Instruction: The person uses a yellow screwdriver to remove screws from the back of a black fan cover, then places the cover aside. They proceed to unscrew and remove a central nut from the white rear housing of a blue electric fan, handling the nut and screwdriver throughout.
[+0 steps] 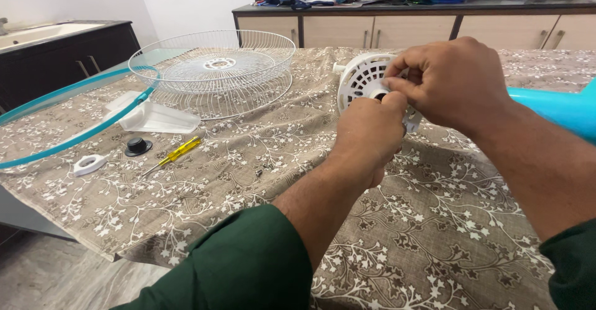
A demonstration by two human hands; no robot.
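A white round fan motor housing (362, 78) with a slotted face stands on its side on the table, joined to a turquoise fan body (562, 108) at the right. My left hand (369, 133) is closed against the housing's centre hole from the front. My right hand (450, 80) pinches at the same centre from above and behind. Whatever small part sits between the fingertips is hidden. A yellow-handled screwdriver (175, 154) lies loose to the left.
White wire fan guards (214, 68) lie stacked at the back left. A turquoise rim ring (68, 127), a translucent fan blade (152, 117), a black knob (138, 145) and a white clip (90, 163) lie on the patterned tablecloth (434, 235). Cabinets (403, 31) stand behind.
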